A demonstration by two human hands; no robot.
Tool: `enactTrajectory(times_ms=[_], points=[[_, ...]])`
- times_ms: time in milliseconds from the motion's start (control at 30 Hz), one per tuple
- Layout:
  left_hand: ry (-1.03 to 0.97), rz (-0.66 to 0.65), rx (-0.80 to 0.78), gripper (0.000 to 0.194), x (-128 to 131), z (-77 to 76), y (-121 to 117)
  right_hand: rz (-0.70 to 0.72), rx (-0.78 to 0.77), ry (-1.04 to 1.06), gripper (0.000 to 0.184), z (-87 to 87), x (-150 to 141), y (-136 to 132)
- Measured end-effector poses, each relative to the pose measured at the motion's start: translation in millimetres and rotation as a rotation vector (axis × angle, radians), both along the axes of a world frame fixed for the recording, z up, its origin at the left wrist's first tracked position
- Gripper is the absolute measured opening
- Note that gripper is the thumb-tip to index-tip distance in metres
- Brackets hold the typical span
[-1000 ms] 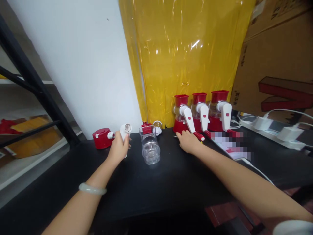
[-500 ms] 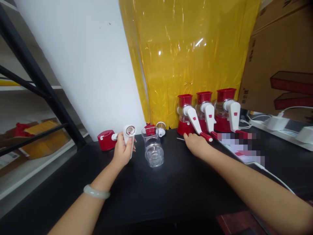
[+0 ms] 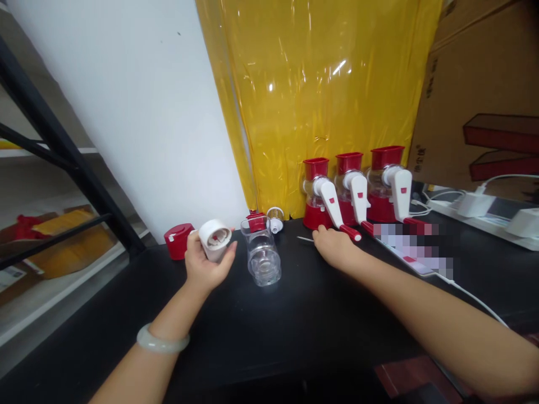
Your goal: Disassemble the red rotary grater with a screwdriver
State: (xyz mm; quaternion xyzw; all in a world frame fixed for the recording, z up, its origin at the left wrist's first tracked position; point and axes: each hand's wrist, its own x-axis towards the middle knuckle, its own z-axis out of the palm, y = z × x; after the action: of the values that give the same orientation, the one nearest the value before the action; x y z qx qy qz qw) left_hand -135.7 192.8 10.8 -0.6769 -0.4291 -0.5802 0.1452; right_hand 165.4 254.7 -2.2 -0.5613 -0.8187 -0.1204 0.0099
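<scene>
In my left hand (image 3: 208, 266) I hold a white crank handle (image 3: 215, 238) of a rotary grater, its hollow round end turned up towards me. My right hand (image 3: 332, 244) rests low over the table by the grater handles, fingers closed round a thin metal rod (image 3: 305, 239) like a screwdriver shaft. The rod's other end is hidden by the hand. Between my hands a clear plastic grater body (image 3: 264, 255) lies on the table. Behind it are a red part (image 3: 256, 220) and a metal grating drum (image 3: 275, 219) with a white end. Left of them sits a red base (image 3: 179, 241).
Three assembled red-and-white rotary graters (image 3: 315, 216) stand in a row at the back right. A phone (image 3: 415, 258) with a white cable lies before them. A power strip (image 3: 484, 224) is at the far right, a cardboard box (image 3: 475, 90) behind it.
My left hand has turned the crank handle, so its round end now faces more towards me. My right hand stays about in place, with slightly more of the rod showing.
</scene>
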Motion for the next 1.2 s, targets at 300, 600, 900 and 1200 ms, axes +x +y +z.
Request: enactTrajectory(times_ms=[300, 600, 900, 1200], points=[[0.195, -0.064, -0.189, 0.038, 14, 4.7, -2, 0.078, 0.01, 0.012, 0.029, 0.8, -12, -6], [0.088, 0.16, -0.068, 0.048, -2, 1.2, 8, 0.126, -0.031, 0.053, 0.03, -0.6, -13, -2], [0.134, 0.501, -0.262, 0.052, -14, 9.8, 12, 0.191, -0.008, 0.115, 0.027, -1.3, -17, -9], [0.144, 0.305, -0.239, 0.04, -17, 7.7, 19, 0.237, 0.011, 0.128, 0.024, -4.0, -21, -10]])
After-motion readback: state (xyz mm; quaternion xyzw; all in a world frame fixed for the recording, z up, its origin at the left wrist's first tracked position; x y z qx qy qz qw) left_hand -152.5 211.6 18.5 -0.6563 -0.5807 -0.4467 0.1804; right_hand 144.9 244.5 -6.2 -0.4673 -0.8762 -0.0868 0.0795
